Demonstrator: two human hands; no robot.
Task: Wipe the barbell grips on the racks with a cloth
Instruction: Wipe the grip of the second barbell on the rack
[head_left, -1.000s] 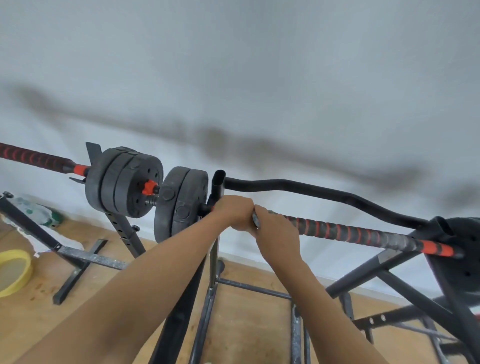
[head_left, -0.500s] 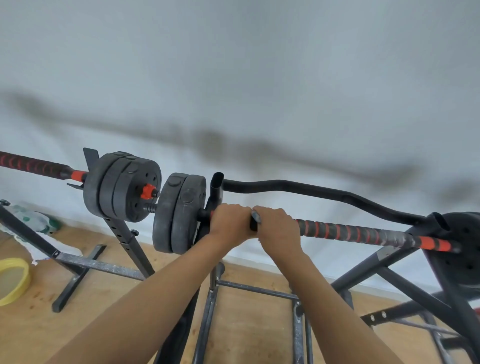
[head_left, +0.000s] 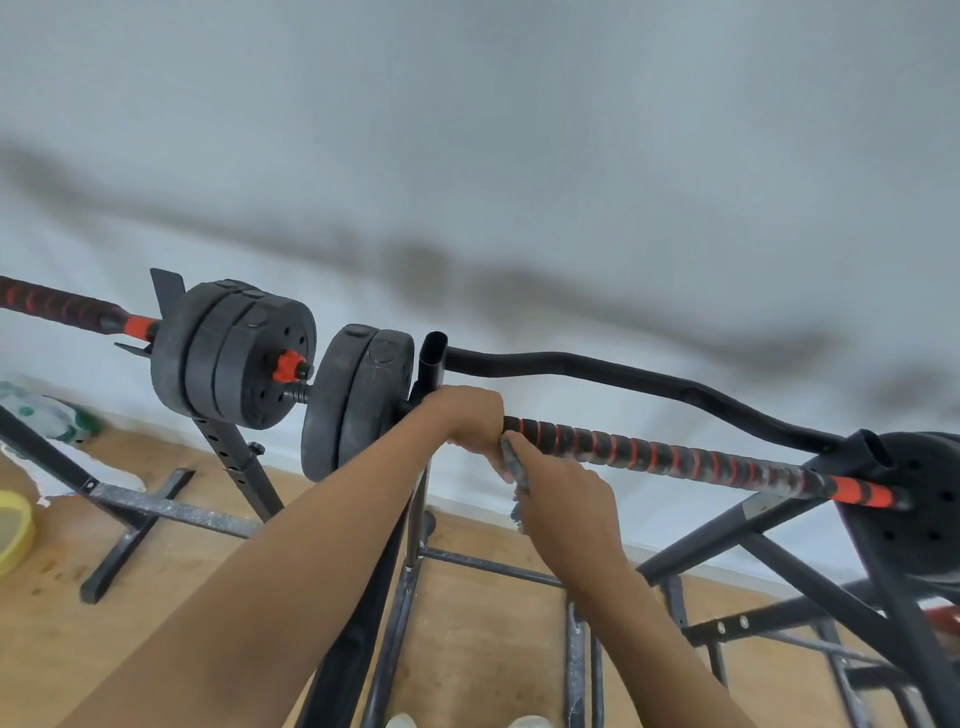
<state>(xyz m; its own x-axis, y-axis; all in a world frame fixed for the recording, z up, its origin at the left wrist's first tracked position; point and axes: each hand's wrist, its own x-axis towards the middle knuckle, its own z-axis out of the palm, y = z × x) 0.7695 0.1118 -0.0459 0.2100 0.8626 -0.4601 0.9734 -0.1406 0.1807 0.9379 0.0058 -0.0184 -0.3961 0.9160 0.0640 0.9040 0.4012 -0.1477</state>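
Observation:
A barbell with a black-and-red ribbed grip lies across a black rack, black plates at its left end. My left hand grips the bar at the grip's left end, beside the rack upright. My right hand is just below the bar and off it, and holds a dark grey cloth that sticks up between the two hands. A second barbell with a red-and-black grip and stacked plates sits on a rack to the left.
A curved black bar runs behind the grip. Another plate hangs at the right end. Black rack legs and crossbars spread over the wooden floor. A yellow ring and a plastic bottle lie at the far left near the white wall.
My right hand has come off the bar and dropped below it with the cloth, uncovering the grip's left end. My left hand still grips the bar.

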